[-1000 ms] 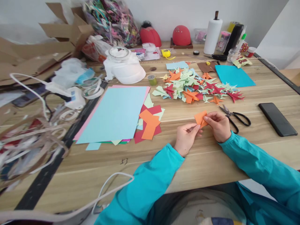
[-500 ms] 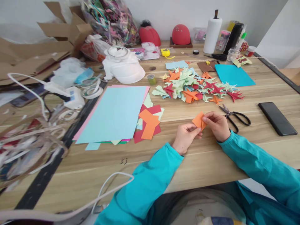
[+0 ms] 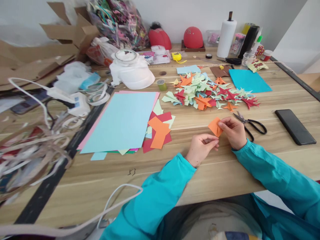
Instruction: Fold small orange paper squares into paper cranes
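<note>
My right hand pinches a small folded orange paper by its right edge and holds it just above the wooden table. Just below the paper's lower corner is my left hand, thumb and forefinger pressed together. I cannot tell whether they touch the paper. Both arms wear teal sleeves. Black scissors lie right behind my right hand.
A heap of folded paper shapes lies beyond the hands. Coloured sheets and cut squares lie to the left. A black phone and a teal sheet are on the right. Cardboard, tape rolls, cables and bags crowd the left and back.
My left hand has slipped down off the orange paper's left corner to just below it. My right hand has turned the paper slightly and kept hold of it.
</note>
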The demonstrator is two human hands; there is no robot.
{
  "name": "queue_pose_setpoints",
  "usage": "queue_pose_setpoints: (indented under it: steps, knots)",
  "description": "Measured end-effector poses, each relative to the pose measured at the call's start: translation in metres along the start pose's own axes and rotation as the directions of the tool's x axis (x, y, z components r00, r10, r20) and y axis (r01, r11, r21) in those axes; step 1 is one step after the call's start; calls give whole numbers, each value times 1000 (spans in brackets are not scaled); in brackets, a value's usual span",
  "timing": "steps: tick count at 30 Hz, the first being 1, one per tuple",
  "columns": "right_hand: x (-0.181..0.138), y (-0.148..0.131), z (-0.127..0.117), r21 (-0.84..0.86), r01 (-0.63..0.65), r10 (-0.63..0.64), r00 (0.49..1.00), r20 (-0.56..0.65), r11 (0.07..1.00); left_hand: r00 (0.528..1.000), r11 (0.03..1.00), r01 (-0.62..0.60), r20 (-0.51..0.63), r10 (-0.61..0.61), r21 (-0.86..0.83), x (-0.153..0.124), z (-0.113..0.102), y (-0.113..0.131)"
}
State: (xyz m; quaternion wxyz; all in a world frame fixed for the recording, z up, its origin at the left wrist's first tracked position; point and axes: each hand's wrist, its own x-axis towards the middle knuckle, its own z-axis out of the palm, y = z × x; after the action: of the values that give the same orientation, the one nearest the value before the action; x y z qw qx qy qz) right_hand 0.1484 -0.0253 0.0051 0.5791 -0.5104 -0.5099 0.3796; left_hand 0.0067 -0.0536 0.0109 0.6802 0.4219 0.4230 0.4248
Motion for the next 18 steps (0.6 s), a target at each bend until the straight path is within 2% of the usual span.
queue_pose_setpoints:
  steps: [5,9,12,18]
  knots:
    - [0,-3,0,-5,6,-6,1000,-24,1000,1000,995,14,-23,-17,-102,2,-3,0]
    - [-7,-6,4,26,-12,12,1000,4,1000,997,970,65,55,-54,-234,5,-5,-1]
    - [-13,-8,7,-3,-14,15,999,50,1000,995,981,79,81,-65,-178,5,-3,-1]
    - [-18,-8,7,-41,0,4,996,87,999,998,992,52,38,-48,-115,4,0,-3]
